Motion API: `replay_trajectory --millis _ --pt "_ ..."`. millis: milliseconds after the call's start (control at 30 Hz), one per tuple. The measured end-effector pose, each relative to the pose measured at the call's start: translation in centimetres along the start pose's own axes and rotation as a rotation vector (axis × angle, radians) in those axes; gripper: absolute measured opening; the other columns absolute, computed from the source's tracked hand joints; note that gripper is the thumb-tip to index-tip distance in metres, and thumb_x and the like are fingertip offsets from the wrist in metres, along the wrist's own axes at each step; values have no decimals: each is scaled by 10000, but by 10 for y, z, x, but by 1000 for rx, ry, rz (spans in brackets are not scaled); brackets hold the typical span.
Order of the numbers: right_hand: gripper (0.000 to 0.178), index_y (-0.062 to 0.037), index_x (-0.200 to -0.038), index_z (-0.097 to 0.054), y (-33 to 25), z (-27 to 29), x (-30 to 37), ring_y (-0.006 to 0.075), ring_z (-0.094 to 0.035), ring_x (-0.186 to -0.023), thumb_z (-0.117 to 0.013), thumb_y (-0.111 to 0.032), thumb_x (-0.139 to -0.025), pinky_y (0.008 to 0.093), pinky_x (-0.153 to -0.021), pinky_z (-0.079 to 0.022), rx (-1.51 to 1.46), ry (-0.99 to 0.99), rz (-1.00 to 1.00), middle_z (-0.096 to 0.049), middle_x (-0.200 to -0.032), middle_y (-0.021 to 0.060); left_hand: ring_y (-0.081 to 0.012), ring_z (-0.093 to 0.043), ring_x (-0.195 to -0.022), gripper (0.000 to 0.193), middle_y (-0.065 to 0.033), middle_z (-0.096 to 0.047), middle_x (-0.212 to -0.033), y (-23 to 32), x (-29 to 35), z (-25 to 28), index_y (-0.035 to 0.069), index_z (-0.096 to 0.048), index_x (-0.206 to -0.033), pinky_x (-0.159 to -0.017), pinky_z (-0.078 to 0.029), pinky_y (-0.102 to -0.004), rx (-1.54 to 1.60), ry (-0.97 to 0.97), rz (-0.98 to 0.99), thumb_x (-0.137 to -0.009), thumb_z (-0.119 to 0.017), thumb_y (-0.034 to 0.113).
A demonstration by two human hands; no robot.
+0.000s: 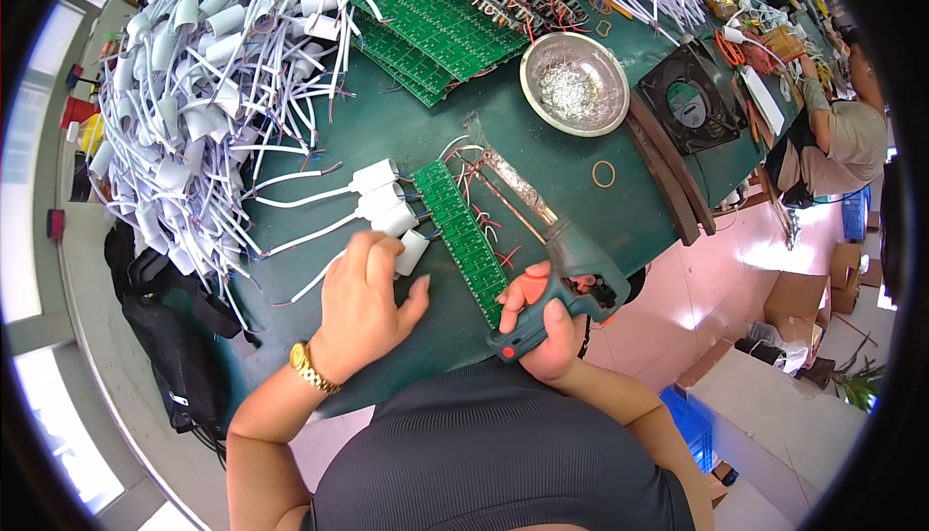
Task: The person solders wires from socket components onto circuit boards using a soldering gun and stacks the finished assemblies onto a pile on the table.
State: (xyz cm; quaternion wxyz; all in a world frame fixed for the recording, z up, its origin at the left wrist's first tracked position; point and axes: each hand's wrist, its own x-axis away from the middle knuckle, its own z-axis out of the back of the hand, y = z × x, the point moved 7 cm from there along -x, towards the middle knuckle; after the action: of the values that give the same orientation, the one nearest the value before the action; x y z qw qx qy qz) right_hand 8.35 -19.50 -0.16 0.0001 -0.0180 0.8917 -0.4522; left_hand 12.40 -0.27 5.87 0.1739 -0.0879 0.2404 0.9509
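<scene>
My right hand (547, 323) is wrapped around the green handle of a soldering gun (585, 258). Its long metal barrel points away from me, ending close to thin wires at the far end of a narrow green circuit board (455, 226). Some of my right fingertips are at the board's near end. My left hand (373, 284) is curled at the nearest white cylindrical socket (413, 250), which lies between thumb and fingers. More white sockets (375, 177) with cables line the board's left side, their thin wires reaching its edge. Red and white wires (489, 226) run along its right side.
A big heap of white sockets with cables (208, 96) fills the left. Stacked green boards (435, 23) lie at the back. A metal bowl (574, 84) holds silvery bits. Dark bars (668, 168), a fan (692, 96) and a rubber band (603, 174) lie right. Another person (847, 134) sits far right.
</scene>
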Motion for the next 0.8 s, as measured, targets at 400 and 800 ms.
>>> replay_trajectory --millis 400,800 --pt "548 -31 -1264 -418 3 5 9 194 -601 -694 -558 -446 -934 365 -796 -484 56 -42 82 -589 -933 142 -244 -541 -1087 264 -59 -584 -1046 5 -76 15 113 -649 -1008 -999 -352 -493 -356 -64 -490 -746 -620 103" --pt "535 -18 -1253 -423 7 5 12 188 -589 -660 -530 -444 -949 368 -849 -452 54 -27 118 -589 -884 141 -310 -649 -859 120 -122 -641 -928 -140 -152 124 62 -616 -936 -687 -506 -426 -731 274 187 -825 -572 71"
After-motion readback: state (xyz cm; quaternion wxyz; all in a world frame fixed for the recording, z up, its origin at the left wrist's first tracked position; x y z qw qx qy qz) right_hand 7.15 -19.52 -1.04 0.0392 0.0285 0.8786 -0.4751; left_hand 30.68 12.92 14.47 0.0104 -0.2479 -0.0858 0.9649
